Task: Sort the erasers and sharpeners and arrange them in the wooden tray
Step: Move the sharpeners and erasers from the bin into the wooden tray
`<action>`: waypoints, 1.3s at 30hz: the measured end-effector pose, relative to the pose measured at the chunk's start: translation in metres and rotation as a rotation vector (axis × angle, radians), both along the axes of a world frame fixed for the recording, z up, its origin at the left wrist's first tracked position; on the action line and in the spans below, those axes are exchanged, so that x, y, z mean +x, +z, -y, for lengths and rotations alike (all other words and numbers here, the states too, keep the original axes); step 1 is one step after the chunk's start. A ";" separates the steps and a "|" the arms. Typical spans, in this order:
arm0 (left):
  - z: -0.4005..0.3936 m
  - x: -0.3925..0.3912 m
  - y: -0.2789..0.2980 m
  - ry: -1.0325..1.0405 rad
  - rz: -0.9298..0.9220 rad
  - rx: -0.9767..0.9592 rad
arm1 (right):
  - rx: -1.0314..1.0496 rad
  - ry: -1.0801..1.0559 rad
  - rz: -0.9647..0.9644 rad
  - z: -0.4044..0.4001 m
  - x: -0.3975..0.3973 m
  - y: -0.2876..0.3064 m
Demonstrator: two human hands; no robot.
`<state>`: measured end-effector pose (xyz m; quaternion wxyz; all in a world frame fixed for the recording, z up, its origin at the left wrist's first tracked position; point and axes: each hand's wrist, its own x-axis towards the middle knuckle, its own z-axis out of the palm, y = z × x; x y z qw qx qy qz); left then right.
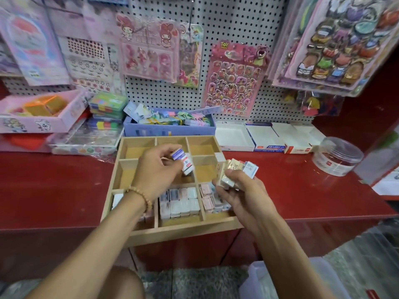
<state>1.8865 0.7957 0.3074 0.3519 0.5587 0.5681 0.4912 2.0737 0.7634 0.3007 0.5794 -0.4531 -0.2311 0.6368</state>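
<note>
A wooden tray (127,145) with nine compartments lies on the red counter, its front edge hanging over the counter's lip. My left hand (157,171) hovers over the tray's middle and pinches a couple of small wrapped erasers (183,160). To the right, my right hand (241,190) grips a stack of several erasers (235,171) above the tray's right side. Rows of wrapped erasers (181,201) fill the front middle compartment. More erasers (210,197) sit in the front right one, and a white one (117,199) shows in the front left. The back compartments look empty.
The red counter (54,186) carries a lilac box of clips (168,128), a pink box (36,113), white cartons (265,137) and a clear round jar (338,156). Sticker sheets hang on the pegboard (237,22) behind. A clear plastic bin (302,279) stands on the floor.
</note>
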 end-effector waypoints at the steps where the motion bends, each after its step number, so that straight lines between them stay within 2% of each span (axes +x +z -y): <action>1: -0.007 -0.007 -0.003 -0.019 -0.106 0.002 | -0.009 0.004 0.022 -0.003 0.001 -0.002; 4: -0.025 -0.017 -0.013 -0.085 -0.360 -0.019 | -0.037 -0.003 0.058 -0.012 0.002 -0.006; 10: -0.052 -0.004 -0.028 -0.177 -0.613 -0.007 | -0.027 0.022 0.028 -0.019 0.005 -0.009; 15: -0.059 0.005 -0.035 -0.155 -0.704 0.025 | 0.006 0.022 0.036 -0.022 0.010 -0.008; 20: -0.059 0.006 -0.040 -0.139 -0.676 0.015 | 0.006 0.008 -0.003 -0.023 0.015 -0.005; 25: -0.059 0.004 -0.032 -0.135 -0.749 -0.022 | 0.020 0.017 -0.038 -0.021 0.015 -0.002; 28: -0.056 0.005 -0.026 -0.072 -0.653 0.046 | 0.031 0.017 -0.023 -0.021 0.018 0.000; 31: -0.047 0.016 -0.012 -0.126 -0.393 0.150 | 0.052 0.045 0.004 -0.021 0.020 0.002; 33: -0.041 0.028 0.000 -0.316 -0.242 0.090 | 0.065 0.072 0.034 -0.021 0.022 0.002; 36: -0.036 0.045 0.008 -0.555 -0.153 -0.053 | 0.086 0.111 0.070 -0.020 0.024 0.002; 39: -0.037 0.055 0.008 -0.576 -0.072 -0.118 | 0.058 0.078 0.063 -0.019 0.029 0.002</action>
